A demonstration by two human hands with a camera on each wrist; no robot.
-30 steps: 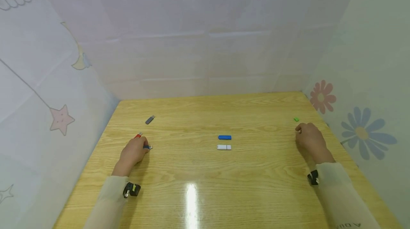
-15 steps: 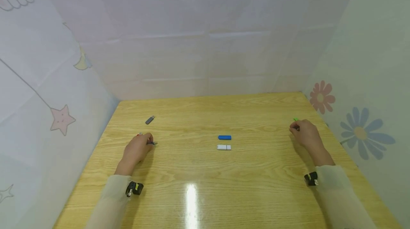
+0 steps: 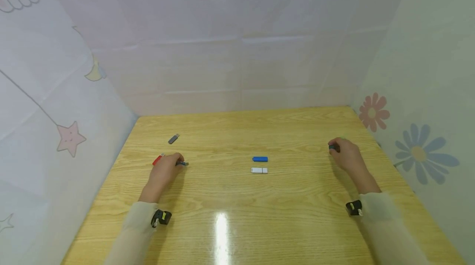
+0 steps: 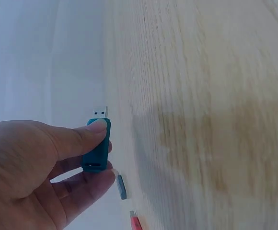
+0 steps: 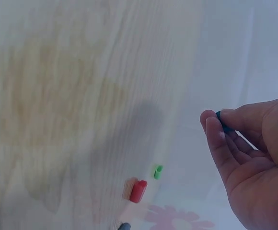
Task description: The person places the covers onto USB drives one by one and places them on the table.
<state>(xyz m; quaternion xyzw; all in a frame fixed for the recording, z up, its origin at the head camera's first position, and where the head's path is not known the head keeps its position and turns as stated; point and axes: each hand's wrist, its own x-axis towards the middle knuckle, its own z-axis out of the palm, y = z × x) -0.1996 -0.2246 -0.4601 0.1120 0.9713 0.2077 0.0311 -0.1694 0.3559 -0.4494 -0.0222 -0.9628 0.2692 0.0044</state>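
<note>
My left hand pinches a teal USB stick between thumb and fingers, its metal plug pointing away from the palm. It is held above the left part of the table. At the right, my right hand pinches a small teal cap that the fingertips mostly hide. Near the left hand lie a red USB stick and a grey USB stick, both with bare plugs. Below the right hand in the right wrist view are a red cap and a green cap.
Mid-table, a blue USB stick lies just beyond a white USB stick. A dark grey piece shows at the lower edge of the right wrist view. Printed cloth walls border the wooden table.
Both hands have moved inward toward the middle, each with its teal piece. The red USB stick shows more fully, while the right hand now nearly hides the green cap.
</note>
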